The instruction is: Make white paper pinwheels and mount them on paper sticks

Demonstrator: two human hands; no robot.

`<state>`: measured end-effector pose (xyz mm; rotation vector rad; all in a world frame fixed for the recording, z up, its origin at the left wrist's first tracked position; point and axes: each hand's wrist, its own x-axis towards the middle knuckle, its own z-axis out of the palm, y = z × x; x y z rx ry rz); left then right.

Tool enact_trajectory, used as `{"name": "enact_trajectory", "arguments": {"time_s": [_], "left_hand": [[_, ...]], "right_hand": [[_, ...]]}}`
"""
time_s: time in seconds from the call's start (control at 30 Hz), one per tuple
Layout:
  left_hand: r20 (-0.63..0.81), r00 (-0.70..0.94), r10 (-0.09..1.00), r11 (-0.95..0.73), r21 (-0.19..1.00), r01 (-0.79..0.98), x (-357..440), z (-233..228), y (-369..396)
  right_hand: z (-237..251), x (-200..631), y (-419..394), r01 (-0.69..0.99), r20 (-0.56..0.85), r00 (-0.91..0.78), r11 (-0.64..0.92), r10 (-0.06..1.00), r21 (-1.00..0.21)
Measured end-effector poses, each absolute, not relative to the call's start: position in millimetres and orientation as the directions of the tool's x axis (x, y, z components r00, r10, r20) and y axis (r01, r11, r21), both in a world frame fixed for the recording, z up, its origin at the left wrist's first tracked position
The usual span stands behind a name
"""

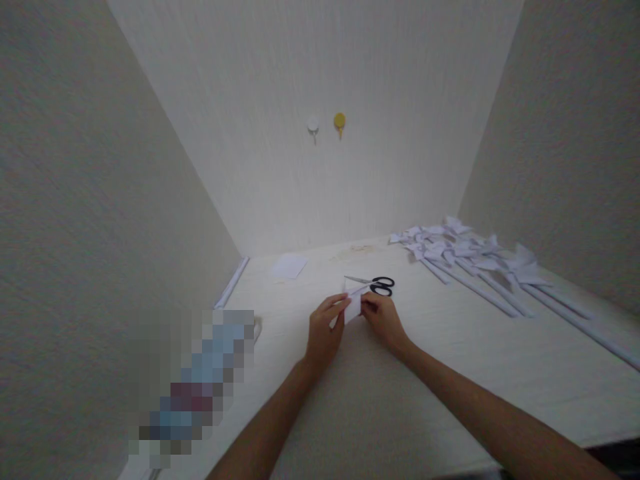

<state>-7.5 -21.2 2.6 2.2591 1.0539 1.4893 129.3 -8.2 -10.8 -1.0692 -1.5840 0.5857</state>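
Paper: a small white piece of paper [353, 305] sits near the middle of the table, held between both hands; it looks folded, though its exact shape is too small to make out.
Left hand: the left hand [325, 330] pinches the paper's left edge, fingers curled in and closed on it, thumb toward the sheet.
Right hand: the right hand [383, 319] grips the paper's right edge, fingers bent and closed on it; the two hands nearly meet across the paper.
Arms: both bare forearms reach in from the bottom of the view and come together at the paper.
Scissors: black-handled scissors [374, 285] lie flat on the table just behind the hands, blades pointing left, handles to the right, close to the paper's upper corner.
Loose sheet: a flat white sheet [289, 266] lies further back and to the left, near the wall, well apart from the hands.
Pinwheels: a pile of white paper pinwheels [467, 257] on long rolled paper sticks lies at the right of the table, heads toward the back wall.
Table: a pale wooden table [400, 407] fitted into a corner of light walls.
Hooks: a white hook [313, 126] and a yellow hook [339, 122] are side by side on the back wall.
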Motion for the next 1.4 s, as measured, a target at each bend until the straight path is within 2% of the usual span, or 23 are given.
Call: {"name": "enact_trajectory", "arguments": {"time_s": [0.17, 0.53, 0.97, 1.4], "left_hand": [[0.696, 0.241, 0.676, -0.719, 0.554, 0.419, -8.8, -0.1, -19.4], [0.722, 0.090, 0.686, -0.637, 0.537, 0.553, -12.2, 1.9, -19.7], [0.731, 0.108, 0.674, -0.637, 0.501, 0.586, -10.2, 0.3, -21.1], [0.707, 0.121, 0.697, -0.632, 0.525, 0.570, -10.0, 2.5, -21.9]], "right_hand": [[-8.4, 129.1, -8.6, 0.334, 0.519, -0.018, 0.495, 0.854, -0.802], [-5.3, 125.2, -17.0, 0.383, 0.600, -0.104, 0.589, 0.793, -0.711], [-7.4, 127.9, -14.6, 0.359, 0.570, -0.100, 0.564, 0.816, -0.744], [-7.8, 128.0, -14.7, 0.337, 0.584, -0.103, 0.581, 0.805, -0.741]]}}
